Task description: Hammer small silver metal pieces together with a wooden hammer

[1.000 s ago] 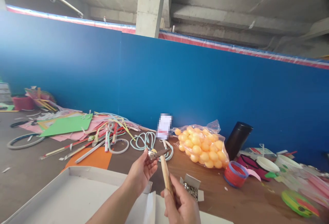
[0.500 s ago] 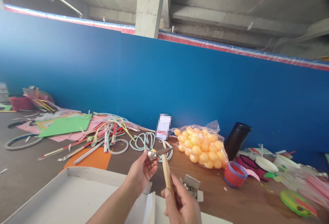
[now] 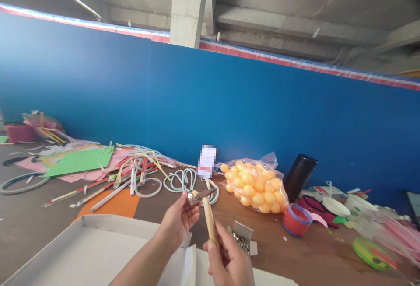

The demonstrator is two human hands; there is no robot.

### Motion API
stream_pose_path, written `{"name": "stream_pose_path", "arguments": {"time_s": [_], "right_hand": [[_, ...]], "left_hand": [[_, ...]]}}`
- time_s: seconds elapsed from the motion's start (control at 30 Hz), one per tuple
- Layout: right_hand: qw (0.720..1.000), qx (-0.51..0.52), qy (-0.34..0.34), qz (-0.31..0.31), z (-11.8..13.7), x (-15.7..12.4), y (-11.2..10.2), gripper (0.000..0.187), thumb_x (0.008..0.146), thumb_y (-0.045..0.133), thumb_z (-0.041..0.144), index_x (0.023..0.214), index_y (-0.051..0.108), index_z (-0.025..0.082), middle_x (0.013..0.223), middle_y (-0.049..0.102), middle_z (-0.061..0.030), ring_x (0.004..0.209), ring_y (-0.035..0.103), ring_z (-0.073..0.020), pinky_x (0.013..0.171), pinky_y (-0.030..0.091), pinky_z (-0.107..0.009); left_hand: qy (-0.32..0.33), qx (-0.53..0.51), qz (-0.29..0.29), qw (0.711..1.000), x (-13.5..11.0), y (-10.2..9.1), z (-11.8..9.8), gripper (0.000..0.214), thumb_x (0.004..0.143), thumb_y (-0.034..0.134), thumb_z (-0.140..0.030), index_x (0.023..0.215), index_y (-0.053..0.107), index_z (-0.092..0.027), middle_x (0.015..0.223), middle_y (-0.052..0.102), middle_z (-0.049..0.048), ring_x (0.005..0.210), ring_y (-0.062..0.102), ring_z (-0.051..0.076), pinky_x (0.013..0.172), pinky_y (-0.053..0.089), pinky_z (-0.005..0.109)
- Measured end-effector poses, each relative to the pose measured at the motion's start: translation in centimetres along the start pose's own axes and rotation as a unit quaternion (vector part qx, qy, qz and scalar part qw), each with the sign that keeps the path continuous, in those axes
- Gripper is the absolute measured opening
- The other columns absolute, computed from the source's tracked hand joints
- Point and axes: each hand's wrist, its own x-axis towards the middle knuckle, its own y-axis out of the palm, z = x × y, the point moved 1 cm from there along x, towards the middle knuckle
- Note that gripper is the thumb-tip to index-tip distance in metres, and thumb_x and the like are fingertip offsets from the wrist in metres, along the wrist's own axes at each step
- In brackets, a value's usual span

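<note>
My left hand holds a small yellowish ball between thumb and fingertips; shiny silver pieces, which look like thumbtacks, cover much of it. My right hand is wrapped around the wooden handle of a hammer. The dark hammer head lies against or just beside the ball's right side; I cannot tell if they touch. Close behind my right hand, a small open cardboard box holds many silver tacks. In front of me lies a large white box lid, partly under my left forearm.
A clear bag of orange balls sits behind, beside a black bottle. Red tape rolls and a green-yellow disc lie right. Left are green paper, rods and ropes. A blue partition closes off the back.
The view has shifted slightly, so everything sits a little further left. Both hands keep their hold on the ball and the hammer, with hardly any movement between them.
</note>
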Motion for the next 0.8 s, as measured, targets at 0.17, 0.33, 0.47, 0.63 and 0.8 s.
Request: {"name": "stream_pose_path", "arguments": {"time_s": [0.17,0.33,0.47,0.63,0.8], "right_hand": [[1.0,0.005,0.0,0.007,-0.04,-0.01,0.09,0.046,0.076,0.052,0.031,0.117,0.06,0.011,0.078,0.073,-0.0063,0.063,0.069,-0.0158,0.064,0.054,-0.015],[1.0,-0.001,-0.002,0.006,-0.08,0.02,0.12,0.047,0.077,0.05,0.031,0.118,0.059,0.01,0.076,0.073,-0.0059,0.063,0.069,-0.0157,0.064,0.054,-0.015],[1.0,-0.018,-0.012,0.006,0.03,0.06,0.05,0.046,0.076,0.05,0.031,0.117,0.059,0.012,0.081,0.073,-0.0062,0.062,0.069,-0.0151,0.066,0.053,-0.015],[0.999,-0.033,-0.008,0.007,0.04,0.23,-0.13,0.045,0.077,0.05,0.03,0.117,0.06,0.011,0.074,0.073,-0.0055,0.059,0.068,-0.0147,0.062,0.053,-0.014],[0.998,-0.054,0.012,0.008,-0.29,0.44,-0.23,0.045,0.078,0.049,0.031,0.118,0.059,0.013,0.081,0.073,-0.0065,0.069,0.069,-0.016,0.062,0.053,-0.015]], "left_hand": [[-0.004,0.002,-0.008,1.0,0.04,-0.18,0.13,0.021,0.081,0.057,-0.03,0.081,0.056,-0.01,0.065,0.064,0.0072,0.049,0.059,0.009,0.048,0.053,0.02],[-0.002,0.008,0.0,1.0,0.2,-0.25,0.21,0.022,0.08,0.058,-0.031,0.083,0.056,-0.01,0.066,0.065,0.0071,0.05,0.059,0.01,0.048,0.053,0.02],[-0.005,0.01,-0.009,1.0,0.19,-0.09,0.07,0.022,0.081,0.057,-0.031,0.083,0.057,-0.009,0.066,0.064,0.0075,0.05,0.059,0.009,0.049,0.053,0.02],[0.013,0.002,-0.014,1.0,0.16,-0.17,-0.01,0.019,0.081,0.058,-0.028,0.08,0.057,-0.009,0.065,0.063,0.0071,0.051,0.06,0.009,0.049,0.053,0.019],[0.037,-0.007,-0.025,0.999,0.28,-0.34,-0.11,0.016,0.082,0.056,-0.024,0.078,0.058,-0.009,0.063,0.061,0.0049,0.054,0.06,0.009,0.05,0.053,0.019]]}}
